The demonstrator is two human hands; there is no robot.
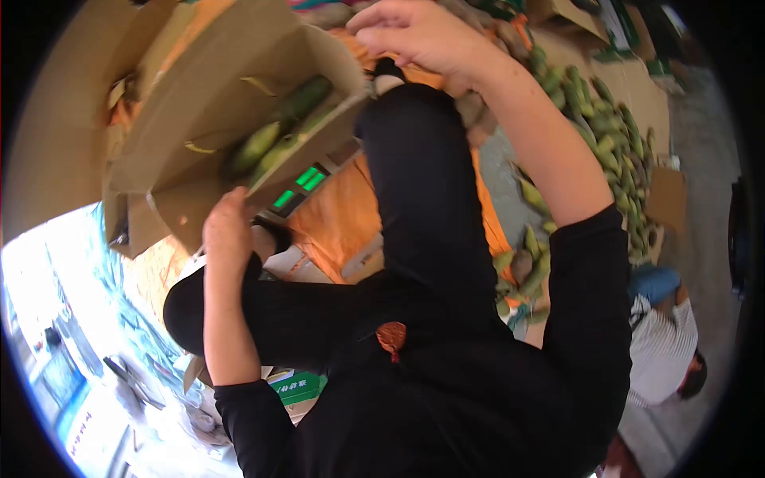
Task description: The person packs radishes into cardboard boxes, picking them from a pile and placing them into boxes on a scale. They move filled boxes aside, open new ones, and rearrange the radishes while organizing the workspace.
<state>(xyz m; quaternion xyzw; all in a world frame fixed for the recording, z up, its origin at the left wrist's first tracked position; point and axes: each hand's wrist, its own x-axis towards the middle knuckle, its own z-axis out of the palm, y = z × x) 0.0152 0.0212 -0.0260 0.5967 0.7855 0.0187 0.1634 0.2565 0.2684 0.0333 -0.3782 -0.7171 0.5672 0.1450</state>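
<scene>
**Hands on a carton of green produce over a scale**

Black clothing fills the lower middle of the frame, with a small rust-brown leaf-shaped scrap (pixel 391 336) lying on it. From the black sleeves two bare forearms reach up. At centre left, one hand (pixel 229 231) presses against the lower flap of the open brown cardboard box (pixel 199 103), fingers together on the cardboard edge. At the top centre, the other hand (pixel 418 36) rests at the box's upper corner, fingers curled together; whether they pinch anything I cannot tell. Which hand is left or right is unclear in this tilted view.

Inside the box lie long green fruits (pixel 279 131). Just below it glows the green digital display of a scale (pixel 299 187), beside orange sheeting (pixel 339 219). More green fruits (pixel 613 143) lie heaped at upper right. A person in a striped shirt (pixel 661 350) crouches at right.
</scene>
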